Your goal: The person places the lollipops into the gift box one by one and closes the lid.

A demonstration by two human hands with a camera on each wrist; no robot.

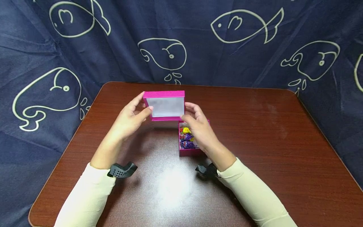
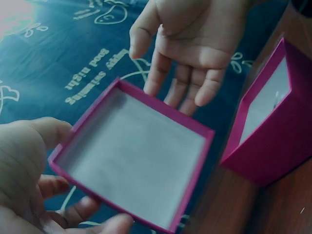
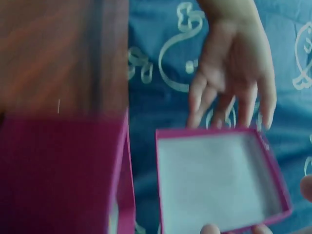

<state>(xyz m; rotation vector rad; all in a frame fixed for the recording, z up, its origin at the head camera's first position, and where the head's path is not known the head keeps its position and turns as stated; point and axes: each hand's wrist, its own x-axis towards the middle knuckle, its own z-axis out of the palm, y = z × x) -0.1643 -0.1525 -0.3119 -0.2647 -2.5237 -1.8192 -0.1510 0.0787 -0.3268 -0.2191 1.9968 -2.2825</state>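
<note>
A pink box lid [image 1: 165, 107] with a white inside is held above the table, its hollow side facing the head camera. My left hand [image 1: 129, 119] grips its left side, thumb over the rim and fingers behind. At the lid's right edge is my right hand [image 1: 199, 126], its fingers mostly straight and fingertips at the rim; the left wrist view shows that hand [image 2: 195, 44] spread. Beneath the right hand, an uncovered pink box [image 1: 191, 152] stands on the table. Wrapped candies [image 1: 186, 137], purple and yellow, lie inside, partly hidden by that hand.
A brown wooden table [image 1: 255, 135] with rounded corners carries the box. Behind and beside it hangs a dark blue cloth [image 1: 198, 19] with white fish and whale outlines. Dark wrist devices [image 1: 122, 170] sit at both sleeves' cuffs.
</note>
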